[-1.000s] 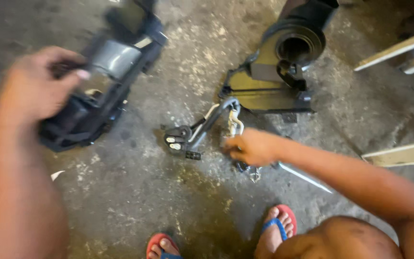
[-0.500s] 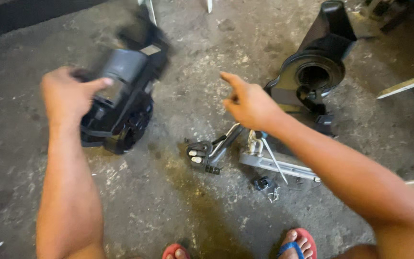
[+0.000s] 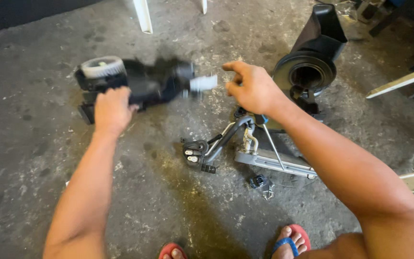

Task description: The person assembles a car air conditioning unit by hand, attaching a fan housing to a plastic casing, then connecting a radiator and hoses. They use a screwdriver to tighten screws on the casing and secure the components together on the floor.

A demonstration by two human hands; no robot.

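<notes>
Black housing [image 3: 144, 84] blurred under left hand [image 3: 112, 109]

Down on the concrete floor [image 3: 39, 158], grey, rough and patchy, a dark oily stain [image 3: 192, 206] spreads across the middle. Right beside that stain lies a pipe assembly with black connector blocks [image 3: 216, 144], its tubes running to a flat metal core [image 3: 274, 163] that rests alongside. Just below sits a small black clip [image 3: 259, 182]. Further back stands a black round-mouthed duct housing [image 3: 312, 62]. White legs [image 3: 142, 14] plant on the floor at the top edge, and two red sandals [image 3: 293, 240] at the bottom.
</notes>
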